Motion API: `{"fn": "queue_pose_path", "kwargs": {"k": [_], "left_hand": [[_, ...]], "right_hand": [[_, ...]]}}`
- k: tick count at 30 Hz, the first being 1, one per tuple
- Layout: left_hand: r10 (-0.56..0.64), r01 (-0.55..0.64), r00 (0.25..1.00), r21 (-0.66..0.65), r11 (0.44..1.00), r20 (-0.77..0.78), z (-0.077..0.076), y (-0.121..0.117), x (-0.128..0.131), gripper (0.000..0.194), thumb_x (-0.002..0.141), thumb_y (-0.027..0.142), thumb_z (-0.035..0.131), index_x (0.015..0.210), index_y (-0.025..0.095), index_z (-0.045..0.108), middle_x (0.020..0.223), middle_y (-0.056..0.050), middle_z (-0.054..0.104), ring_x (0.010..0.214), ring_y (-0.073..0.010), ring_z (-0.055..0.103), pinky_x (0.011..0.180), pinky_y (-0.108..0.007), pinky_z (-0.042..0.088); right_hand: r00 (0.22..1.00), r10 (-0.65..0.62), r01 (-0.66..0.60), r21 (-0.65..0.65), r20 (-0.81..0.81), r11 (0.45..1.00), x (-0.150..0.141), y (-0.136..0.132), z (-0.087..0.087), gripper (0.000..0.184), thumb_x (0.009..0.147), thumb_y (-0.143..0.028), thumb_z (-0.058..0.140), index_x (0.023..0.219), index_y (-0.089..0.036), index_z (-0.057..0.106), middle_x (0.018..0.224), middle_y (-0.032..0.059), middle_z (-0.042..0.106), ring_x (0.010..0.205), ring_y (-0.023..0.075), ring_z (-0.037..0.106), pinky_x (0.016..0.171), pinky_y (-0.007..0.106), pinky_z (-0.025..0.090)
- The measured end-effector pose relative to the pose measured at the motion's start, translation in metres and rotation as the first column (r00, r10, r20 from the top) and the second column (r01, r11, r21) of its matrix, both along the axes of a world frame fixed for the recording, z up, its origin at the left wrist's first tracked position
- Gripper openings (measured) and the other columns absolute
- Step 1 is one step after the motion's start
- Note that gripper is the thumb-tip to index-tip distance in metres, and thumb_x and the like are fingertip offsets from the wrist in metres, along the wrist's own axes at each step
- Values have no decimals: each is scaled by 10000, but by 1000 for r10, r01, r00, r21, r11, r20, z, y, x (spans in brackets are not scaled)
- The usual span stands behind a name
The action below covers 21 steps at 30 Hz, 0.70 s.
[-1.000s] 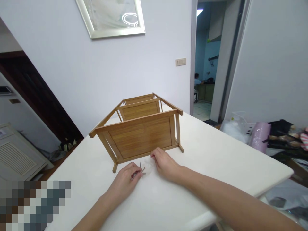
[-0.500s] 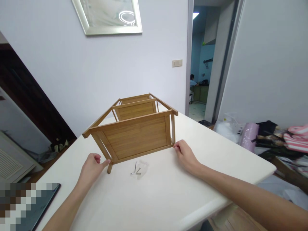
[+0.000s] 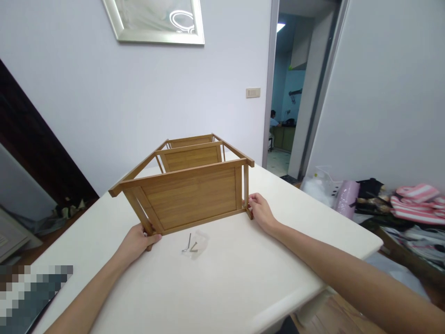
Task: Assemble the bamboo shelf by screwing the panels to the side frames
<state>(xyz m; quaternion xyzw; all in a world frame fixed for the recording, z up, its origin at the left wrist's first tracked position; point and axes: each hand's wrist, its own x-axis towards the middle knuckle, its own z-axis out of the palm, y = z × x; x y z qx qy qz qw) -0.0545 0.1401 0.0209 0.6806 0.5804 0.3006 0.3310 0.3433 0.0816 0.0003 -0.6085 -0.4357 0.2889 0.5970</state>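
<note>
A brown wooden shelf rack [image 3: 194, 195] lies on its side on the white table [image 3: 208, 292], its panels facing me. My left hand [image 3: 139, 242] is closed around the rack's lower left leg, thumb in front. At the lower right corner, my right hand [image 3: 261, 211] has its fingers curled on the leg end there. Between the hands, in front of the rack, lie an Allen key [image 3: 188, 243] and a screw or two [image 3: 193, 248], on or beside a small clear plastic bag [image 3: 202, 240].
A dark flat object [image 3: 41, 297], partly pixelated, is at the table's left edge. Right of the table are a pink roll [image 3: 347, 197], a white basket [image 3: 323, 181] and striped cloth [image 3: 417, 202]. A person [image 3: 274, 123] sits beyond the doorway.
My hands have let go of the Allen key, screws and bag, leaving them on the table. They moved apart to the rack's two lower corners and took hold. The view shifted slightly.
</note>
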Motion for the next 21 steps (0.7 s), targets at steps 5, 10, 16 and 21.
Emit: {"fn": "queue_pose_path", "kwargs": {"k": [5,10,16,21], "left_hand": [[-68,67,998,-43,997,-11,5,-4,-1,283,593,374,733,607,206,506,446,48,524,457,-146,481,492,-262,366],[-49,48,997,-27,999,-65,5,-7,-2,361,605,503,749,625,197,558,432,36,534,458,-168,500,489,-281,392],[-53,53,999,40,998,-3,11,-11,4,438,518,410,820,859,173,679,833,-38,746,774,-266,678,660,-322,529],[2,-7,999,88,996,53,6,-12,9,479,550,421,802,941,178,668,959,-62,755,914,-298,686,768,-354,555]], "right_hand": [[997,44,-44,-1,-70,999,-2,-5,9,130,755,-324,484,816,-209,493,798,20,680,620,126,536,569,245,396],[990,93,-97,-30,-104,995,-4,-8,17,116,735,-311,479,801,-216,474,731,-4,662,593,126,529,558,242,384],[994,77,-78,-12,-76,997,-5,-4,18,102,722,-308,445,739,-215,483,639,-23,618,539,112,471,534,237,342],[997,-6,5,-18,-71,1000,-10,8,16,111,716,-285,380,695,-220,467,577,-29,568,522,121,466,516,242,331]]}}
